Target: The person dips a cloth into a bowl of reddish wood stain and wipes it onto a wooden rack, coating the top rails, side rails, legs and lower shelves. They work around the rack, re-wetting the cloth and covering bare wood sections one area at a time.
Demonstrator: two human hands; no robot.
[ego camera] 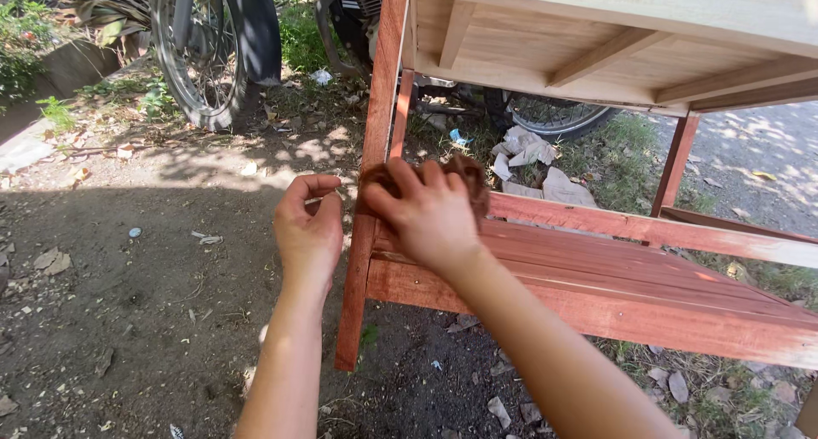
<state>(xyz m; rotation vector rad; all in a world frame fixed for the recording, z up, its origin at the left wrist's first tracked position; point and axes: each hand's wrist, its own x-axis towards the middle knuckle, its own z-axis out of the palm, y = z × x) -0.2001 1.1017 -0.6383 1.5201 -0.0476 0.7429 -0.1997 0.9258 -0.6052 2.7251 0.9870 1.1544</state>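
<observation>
Outdoors on dirt: right hand [426, 213] gripping brown rag [469, 179] against table leg [368, 200], left hand [308, 230] loosely curled, empty.

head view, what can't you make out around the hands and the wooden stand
- Rag: mostly covered by the right hand; its full shape is hidden.
- Left hand: curled with the palm turned away, so whether it holds anything cannot be told.
- Stand: top and right end are cut off by the frame edges.
- Wheel: upper part is cut by the top edge.
- Second wheel: partly hidden behind the stand.
</observation>
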